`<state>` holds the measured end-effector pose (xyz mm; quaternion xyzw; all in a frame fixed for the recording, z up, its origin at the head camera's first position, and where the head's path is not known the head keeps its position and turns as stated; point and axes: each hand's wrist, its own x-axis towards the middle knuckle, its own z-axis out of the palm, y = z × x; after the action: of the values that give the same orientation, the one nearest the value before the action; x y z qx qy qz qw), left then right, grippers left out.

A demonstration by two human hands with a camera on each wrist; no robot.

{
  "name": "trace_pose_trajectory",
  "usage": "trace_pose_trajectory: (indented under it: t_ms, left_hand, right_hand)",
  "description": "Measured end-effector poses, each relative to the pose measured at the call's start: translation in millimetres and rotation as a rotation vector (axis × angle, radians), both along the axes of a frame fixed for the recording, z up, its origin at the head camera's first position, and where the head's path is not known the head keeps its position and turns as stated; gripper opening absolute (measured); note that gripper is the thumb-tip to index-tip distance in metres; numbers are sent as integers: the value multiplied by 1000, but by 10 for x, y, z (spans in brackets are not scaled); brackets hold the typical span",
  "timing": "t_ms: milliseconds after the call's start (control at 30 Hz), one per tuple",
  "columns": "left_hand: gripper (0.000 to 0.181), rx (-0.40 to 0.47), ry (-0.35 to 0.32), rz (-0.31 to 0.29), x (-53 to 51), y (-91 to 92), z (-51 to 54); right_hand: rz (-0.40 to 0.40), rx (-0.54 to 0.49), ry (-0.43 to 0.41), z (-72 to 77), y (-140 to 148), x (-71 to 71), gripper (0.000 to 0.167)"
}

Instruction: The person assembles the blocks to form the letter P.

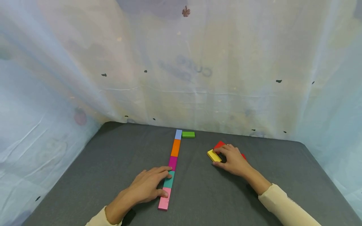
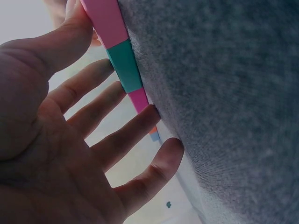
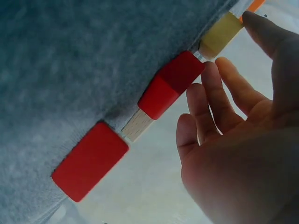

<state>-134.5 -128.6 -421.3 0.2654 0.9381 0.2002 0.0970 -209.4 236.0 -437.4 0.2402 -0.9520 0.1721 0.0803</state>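
A straight row of coloured blocks runs away from me: pink [image 1: 164, 204], teal [image 1: 170, 181], magenta [image 1: 172, 162], orange [image 1: 175, 148] and light blue [image 1: 178, 134]. My left hand [image 1: 148, 185] lies along the row's left side, fingers spread and fairly straight, with the thumb at the pink block and fingertips at the teal and magenta ones. On the right, my right hand [image 1: 233, 160] pinches a yellow block [image 1: 213, 155] between thumb and index finger. Whether that block is off the cloth I cannot tell. Red blocks [image 3: 90, 161] lie behind this hand, partly hidden in the head view.
A green block [image 1: 188, 135] stands at the row's far end, to the right of the light blue one. Beside the red blocks, the right wrist view shows a bare wooden piece [image 3: 137, 125]. Dark grey cloth [image 1: 198, 201] covers the table, with a pale curtain [image 1: 226, 103] behind.
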Motion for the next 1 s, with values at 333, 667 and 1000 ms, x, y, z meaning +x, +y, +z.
trace_pose_trajectory:
  t_ms: [333, 667, 1000]
  left_hand:
    - [48, 15, 13, -12, 14, -1, 2]
    - [48, 34, 21, -22, 22, -9, 3]
    - [47, 12, 27, -14, 13, -6, 3]
  right_hand:
    - [-32, 1, -13, -19, -7, 11, 48]
    - [-74, 17, -51, 18, -19, 14, 43]
    - [-94, 43, -32, 1, -41, 20, 46]
